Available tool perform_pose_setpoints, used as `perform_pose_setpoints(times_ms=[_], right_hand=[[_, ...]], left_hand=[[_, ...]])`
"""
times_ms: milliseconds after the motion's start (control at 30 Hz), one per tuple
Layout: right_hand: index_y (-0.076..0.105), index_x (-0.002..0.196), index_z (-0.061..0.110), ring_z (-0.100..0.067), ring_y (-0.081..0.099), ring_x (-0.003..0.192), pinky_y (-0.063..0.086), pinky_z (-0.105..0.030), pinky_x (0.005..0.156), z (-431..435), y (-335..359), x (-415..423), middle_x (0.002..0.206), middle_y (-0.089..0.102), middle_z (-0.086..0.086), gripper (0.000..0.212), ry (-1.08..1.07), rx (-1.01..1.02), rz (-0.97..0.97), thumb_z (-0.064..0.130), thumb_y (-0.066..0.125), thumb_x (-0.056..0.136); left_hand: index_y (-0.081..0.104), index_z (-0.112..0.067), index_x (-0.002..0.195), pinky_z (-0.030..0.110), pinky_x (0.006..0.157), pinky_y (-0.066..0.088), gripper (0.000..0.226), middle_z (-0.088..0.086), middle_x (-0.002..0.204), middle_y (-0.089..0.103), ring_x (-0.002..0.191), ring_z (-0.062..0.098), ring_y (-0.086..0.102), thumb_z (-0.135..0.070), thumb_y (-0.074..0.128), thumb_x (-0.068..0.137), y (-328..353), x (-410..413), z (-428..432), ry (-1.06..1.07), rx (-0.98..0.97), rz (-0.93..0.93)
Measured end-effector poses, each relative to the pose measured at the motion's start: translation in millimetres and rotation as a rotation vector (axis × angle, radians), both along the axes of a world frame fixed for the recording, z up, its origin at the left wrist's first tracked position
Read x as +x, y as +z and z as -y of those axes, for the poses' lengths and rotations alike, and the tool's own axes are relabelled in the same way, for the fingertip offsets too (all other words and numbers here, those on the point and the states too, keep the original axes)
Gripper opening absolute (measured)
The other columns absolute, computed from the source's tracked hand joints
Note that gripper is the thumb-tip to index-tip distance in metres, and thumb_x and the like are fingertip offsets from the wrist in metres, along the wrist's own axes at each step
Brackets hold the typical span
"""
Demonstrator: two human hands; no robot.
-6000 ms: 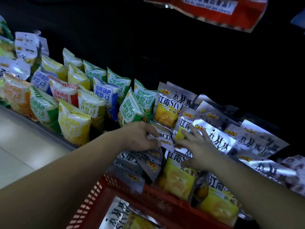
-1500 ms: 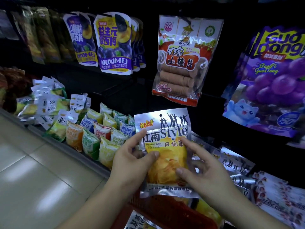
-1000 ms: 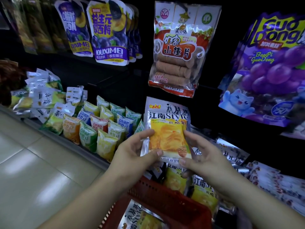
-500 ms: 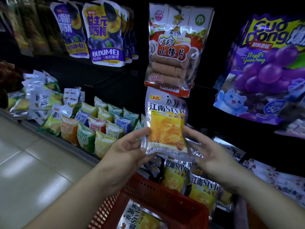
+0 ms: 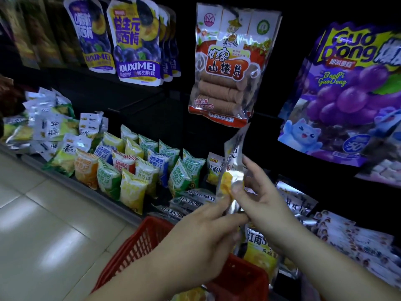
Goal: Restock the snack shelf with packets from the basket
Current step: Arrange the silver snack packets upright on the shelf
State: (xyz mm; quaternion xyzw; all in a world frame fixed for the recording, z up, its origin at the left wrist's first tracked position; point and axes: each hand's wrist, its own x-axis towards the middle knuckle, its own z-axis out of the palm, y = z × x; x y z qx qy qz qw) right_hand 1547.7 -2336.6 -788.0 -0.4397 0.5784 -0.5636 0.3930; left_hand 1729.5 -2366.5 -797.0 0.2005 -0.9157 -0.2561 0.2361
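the snack shelf (image 5: 65, 181) runs from far left to right ahead of me, and its low sloped tier is packed with goods. above that tier hang the big bags: a purple grape bag (image 5: 347, 94) on the right, a red-and-clear hawthorn bag (image 5: 230, 66) in the middle, and purple-and-yellow plum bags (image 5: 136, 44) to the left.

the red basket (image 5: 130, 253) sits low in front of me, under my wrists and close to the shelf's front edge. inside it i can make out part of one yellow pack (image 5: 191, 294); my arms hide the rest.

on the low tier, small puffed bags (image 5: 130, 166) in green, yellow, orange, red and blue stand upright in rows. just right of them are silver-and-yellow chip packs (image 5: 213, 168), one standing and others lying flat near the basket.

the packet (image 5: 233, 166) i am stocking is of that same silver-and-yellow kind. it is up in the air above the basket and in front of the shelf. its long axis is upright, with the top leaning a little right toward the hawthorn bag. it is turned nearly edge-on to me, so its printed face looks left.

my right hand (image 5: 260, 196) grips it, thumb on the front and fingers behind. my left hand (image 5: 208, 231) pinches its lower edge.
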Motion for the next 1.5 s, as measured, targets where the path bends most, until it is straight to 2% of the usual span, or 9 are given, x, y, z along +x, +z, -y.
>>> perform_pose_setpoints(times_ms=[133, 333, 467, 600, 967, 1133, 1233, 1333, 1500], right_hand=[[0.037, 0.148, 0.057, -0.045, 0.06, 0.093, 0.053, -0.058, 0.09, -1, -5, -15, 0.122, 0.071, 0.008, 0.067, 0.018, 0.016, -0.056, 0.007, 0.052, 0.106], [0.018, 0.146, 0.072, 0.024, 0.038, 0.128, 0.037, -0.032, 0.111, -13, 6, -10, 0.148, 0.027, 0.046, 0.091, 0.18, 0.046, -0.096, 0.003, 0.058, 0.102], [0.032, 0.143, 0.07, -0.006, 0.067, 0.117, 0.058, -0.04, 0.098, -11, 7, -9, 0.143, 0.054, 0.014, 0.082, 0.076, 0.044, -0.098, 0.023, 0.075, 0.091], [0.05, 0.139, 0.058, 0.011, 0.062, 0.11, 0.057, -0.016, 0.082, -11, -1, -4, 0.135, 0.053, 0.038, 0.069, 0.029, -0.007, -0.187, 0.022, 0.079, 0.088], [0.073, 0.114, 0.04, -0.025, 0.058, 0.071, 0.051, -0.036, 0.076, -3, -11, -10, 0.078, 0.054, -0.002, 0.037, -0.043, -0.002, -0.202, 0.014, 0.079, 0.089], [0.068, 0.117, 0.052, -0.049, 0.059, 0.084, 0.054, -0.05, 0.067, -4, -7, -10, 0.111, 0.058, -0.037, 0.045, 0.022, 0.029, -0.303, 0.012, 0.071, 0.095], [0.067, 0.117, 0.057, -0.022, 0.064, 0.064, 0.056, -0.036, 0.059, -6, -8, -11, 0.081, 0.07, -0.002, 0.054, 0.059, 0.037, -0.323, 0.008, 0.071, 0.095], [0.068, 0.123, 0.049, 0.001, 0.065, 0.083, 0.051, -0.022, 0.074, -6, -8, -10, 0.113, 0.073, 0.022, 0.054, 0.024, 0.013, -0.271, 0.005, 0.073, 0.093], [0.066, 0.124, 0.047, -0.039, 0.066, 0.09, 0.061, -0.052, 0.078, -4, -11, -13, 0.115, 0.063, -0.023, 0.05, -0.163, 0.001, -0.144, 0.008, 0.073, 0.094]], left_hand=[[0.059, -0.043, 0.118, 0.033, 0.085, 0.057, 0.026, -0.02, 0.119, 0.064, 0.106, -0.002, 0.064, -0.023, 0.061, 0.101, 4, 8, 23, 0.227, 0.37, -0.261], [0.062, -0.034, 0.116, 0.027, 0.069, 0.06, 0.037, -0.007, 0.104, 0.075, 0.089, 0.017, 0.075, -0.007, 0.073, 0.093, 9, 14, 41, 0.414, 0.951, -0.532], [0.062, -0.048, 0.125, 0.044, 0.08, 0.064, 0.062, 0.005, 0.115, 0.072, 0.097, 0.025, 0.075, -0.002, 0.079, 0.086, 5, 20, 45, 0.395, 0.877, -0.485], [0.058, -0.055, 0.128, 0.04, 0.087, 0.062, 0.067, -0.001, 0.131, 0.067, 0.11, 0.019, 0.071, -0.011, 0.083, 0.085, -1, 17, 37, 0.305, 0.863, -0.409], [0.063, -0.042, 0.127, 0.034, 0.071, 0.063, 0.056, 0.002, 0.109, 0.074, 0.082, 0.021, 0.075, -0.008, 0.081, 0.086, -1, 15, 44, 0.407, 0.749, -0.511], [0.027, -0.07, 0.143, 0.025, 0.083, 0.057, 0.08, -0.005, 0.133, 0.059, 0.109, 0.009, 0.066, -0.028, 0.074, 0.093, -5, 24, 59, 0.388, 0.518, -0.39], [0.033, -0.053, 0.152, 0.027, 0.097, 0.052, 0.075, -0.023, 0.138, 0.044, 0.122, -0.004, 0.05, -0.032, 0.074, 0.093, -8, 29, 67, 0.341, 0.185, -0.168], [0.042, -0.044, 0.151, 0.037, 0.098, 0.052, 0.065, -0.021, 0.143, 0.04, 0.117, 0.002, 0.051, -0.037, 0.072, 0.094, -12, 31, 67, 0.371, 0.099, -0.095], [0.042, -0.046, 0.15, 0.039, 0.088, 0.058, 0.06, -0.013, 0.139, 0.049, 0.111, 0.012, 0.062, -0.041, 0.068, 0.096, -7, 34, 59, 0.534, 0.288, -0.169]])
